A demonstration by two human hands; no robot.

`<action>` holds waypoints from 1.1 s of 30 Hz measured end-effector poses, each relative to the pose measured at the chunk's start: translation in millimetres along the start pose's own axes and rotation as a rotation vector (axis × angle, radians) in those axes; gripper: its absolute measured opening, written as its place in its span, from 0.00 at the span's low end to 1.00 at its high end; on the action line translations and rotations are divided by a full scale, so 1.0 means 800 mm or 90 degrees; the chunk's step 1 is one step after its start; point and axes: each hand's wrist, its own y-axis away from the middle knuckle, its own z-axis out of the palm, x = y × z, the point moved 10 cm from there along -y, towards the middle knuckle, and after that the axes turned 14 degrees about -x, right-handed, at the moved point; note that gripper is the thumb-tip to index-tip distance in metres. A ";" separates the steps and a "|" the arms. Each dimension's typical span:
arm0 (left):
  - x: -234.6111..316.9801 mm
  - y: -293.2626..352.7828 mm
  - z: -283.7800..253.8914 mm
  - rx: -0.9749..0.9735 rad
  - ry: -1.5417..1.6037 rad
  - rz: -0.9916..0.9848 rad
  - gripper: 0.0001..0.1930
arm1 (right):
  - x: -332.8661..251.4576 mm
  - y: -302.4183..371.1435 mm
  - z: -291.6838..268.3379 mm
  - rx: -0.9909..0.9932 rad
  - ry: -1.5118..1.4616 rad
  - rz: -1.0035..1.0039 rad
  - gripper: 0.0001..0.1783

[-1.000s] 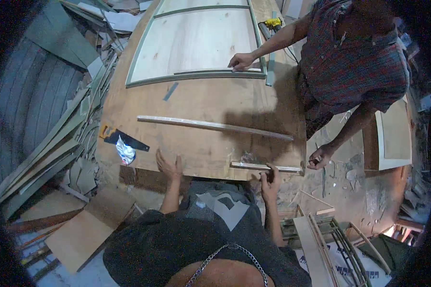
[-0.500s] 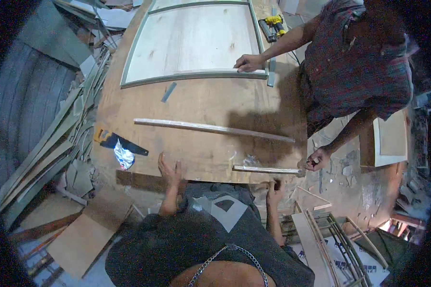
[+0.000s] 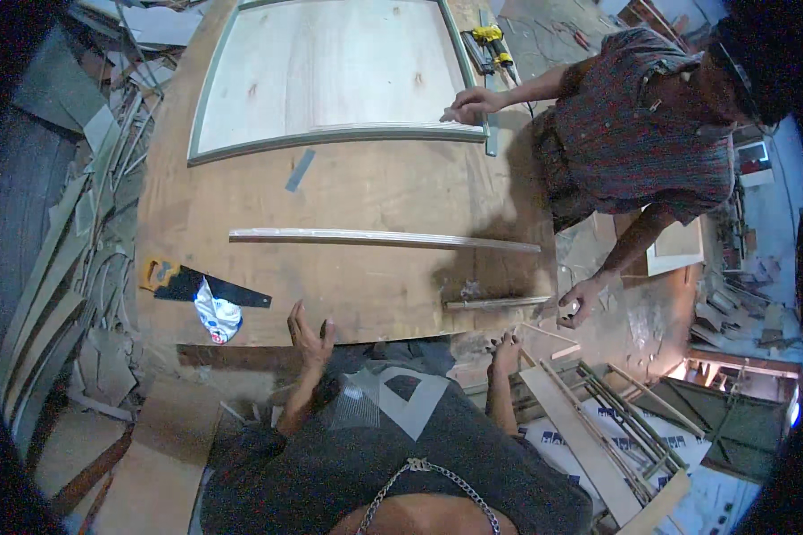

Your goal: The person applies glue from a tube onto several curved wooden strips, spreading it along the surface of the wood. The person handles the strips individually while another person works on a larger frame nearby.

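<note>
My left hand (image 3: 310,337) is at the front edge of the wooden work table (image 3: 357,308), fingers spread and nothing in them. Off the table's front right corner is my right hand (image 3: 505,352), its fingers loosely bent and apart, with nothing visible in it. A short narrow strip (image 3: 500,303) lies near that corner, between my right hand and a co-worker's lower hand (image 3: 582,301). Across the table's middle runs a longer pale strip (image 3: 384,238). The co-worker's other hand (image 3: 475,105) is over the near right corner of a green-edged white panel (image 3: 339,71).
A handsaw (image 3: 210,285) with a yellow handle lies at the left, beside a crumpled white-and-blue packet (image 3: 217,314). A small grey strip (image 3: 301,169) lies near the panel. A yellow-and-black power tool (image 3: 491,45) is at the far right. Scrap boards (image 3: 71,241) crowd the left side.
My view has shifted, so the table sits further left. My right hand's fingers have loosened and spread. The co-worker's upper hand has changed its finger pose at the panel's corner.
</note>
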 end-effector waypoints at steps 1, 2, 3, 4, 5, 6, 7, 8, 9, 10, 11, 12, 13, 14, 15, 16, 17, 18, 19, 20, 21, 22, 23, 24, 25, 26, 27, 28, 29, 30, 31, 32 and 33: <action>0.006 -0.013 0.006 -0.015 0.024 0.021 0.33 | 0.006 -0.013 -0.012 0.016 0.282 -0.115 0.29; -0.012 -0.011 0.001 -0.023 0.020 -0.001 0.33 | -0.029 0.009 0.008 0.005 0.282 -0.121 0.29; -0.027 -0.007 -0.002 -0.031 0.016 -0.023 0.33 | -0.041 0.030 0.033 -0.056 0.006 -0.068 0.29; -0.032 -0.007 -0.007 -0.026 0.017 -0.023 0.33 | -0.077 0.065 0.058 -0.108 -0.268 -0.011 0.30; -0.035 -0.012 -0.013 -0.014 0.061 -0.029 0.33 | -0.102 0.082 0.062 -0.113 -0.191 0.023 0.29; -0.033 -0.017 -0.014 -0.007 0.107 -0.030 0.33 | -0.089 0.074 0.057 -0.102 -0.197 0.019 0.29; -0.033 -0.018 -0.016 -0.008 0.106 -0.024 0.33 | -0.106 0.078 0.068 -0.138 -0.090 -0.053 0.28; -0.034 -0.018 -0.021 0.013 0.131 -0.011 0.33 | -0.120 0.085 0.081 -0.174 0.017 -0.124 0.28; -0.035 -0.016 -0.026 0.033 0.155 0.001 0.32 | -0.090 0.076 0.081 -0.115 -0.166 0.029 0.27; -0.042 -0.017 -0.024 0.029 0.150 0.007 0.32 | -0.080 0.079 0.091 -0.113 -0.174 0.032 0.27; -0.052 -0.012 -0.023 0.031 0.153 -0.001 0.32 | -0.070 0.074 0.099 -0.099 -0.147 0.021 0.28; -0.056 -0.013 -0.019 0.025 0.162 -0.004 0.32 | -0.051 0.060 0.101 -0.075 -0.122 0.011 0.30; -0.054 -0.013 -0.022 0.023 0.159 0.000 0.32 | -0.031 0.041 0.103 -0.055 -0.095 0.001 0.31; -0.050 -0.016 -0.021 0.017 0.176 -0.004 0.31 | -0.011 0.022 0.101 -0.031 -0.069 -0.009 0.32; -0.049 -0.019 -0.020 0.012 0.192 -0.010 0.31 | 0.002 0.009 0.098 -0.008 -0.043 -0.017 0.34; -0.045 -0.025 -0.015 -0.002 0.191 -0.003 0.31 | 0.016 0.006 0.091 0.020 -0.017 -0.020 0.36; -0.046 -0.027 -0.014 -0.006 0.211 -0.021 0.31 | 0.033 0.015 0.085 0.038 -0.028 0.002 0.36; -0.046 -0.030 -0.010 -0.015 0.231 -0.039 0.31 | 0.030 0.007 0.087 0.030 -0.045 -0.032 0.36; -0.054 -0.024 -0.014 -0.034 0.218 -0.046 0.31 | 0.013 0.001 0.105 0.002 -0.050 -0.067 0.36; -0.054 -0.030 -0.012 -0.017 0.264 -0.039 0.31 | 0.009 -0.003 0.101 0.002 -0.067 -0.097 0.36; -0.054 -0.035 -0.007 -0.003 0.312 -0.035 0.30 | 0.019 -0.008 0.088 0.048 0.074 -0.069 0.37; -0.059 -0.031 -0.006 -0.027 0.294 -0.039 0.30 | 0.003 0.006 0.099 -0.004 0.104 -0.050 0.36; -0.071 -0.024 -0.015 0.003 0.344 -0.042 0.29 | -0.034 0.023 0.115 -0.069 0.135 -0.038 0.36; -0.075 -0.025 -0.018 0.026 0.406 -0.036 0.28 | -0.040 0.029 0.116 -0.079 -0.031 0.002 0.33; -0.077 -0.027 -0.015 0.021 0.409 -0.017 0.26 | -0.034 0.033 0.115 -0.080 -0.197 0.037 0.31; -0.066 -0.033 -0.006 -0.005 0.412 -0.012 0.26 | -0.013 0.025 0.099 -0.058 -0.204 0.050 0.31; -0.055 -0.037 0.001 -0.024 0.399 -0.018 0.25 | -0.011 0.017 0.084 -0.066 -0.112 -0.013 0.32; -0.046 -0.040 0.007 -0.036 0.384 -0.023 0.25 | -0.010 0.015 0.079 -0.082 -0.020 -0.077 0.34; -0.065 -0.034 -0.002 -0.023 0.360 -0.037 0.25 | -0.034 0.039 0.101 -0.071 -0.264 0.024 0.32; -0.073 -0.031 -0.006 -0.011 0.353 -0.046 0.25 | -0.058 0.054 0.107 -0.079 -0.263 0.029 0.32; -0.073 -0.030 -0.006 -0.008 0.351 -0.049 0.24 | -0.067 0.066 0.108 -0.091 -0.276 0.049 0.31; -0.072 -0.031 -0.006 -0.009 0.349 -0.049 0.24 | -0.068 0.071 0.112 -0.105 -0.288 0.069 0.30; -0.073 -0.031 -0.007 -0.004 0.340 -0.061 0.24 | -0.055 0.061 0.117 -0.107 -0.289 0.070 0.30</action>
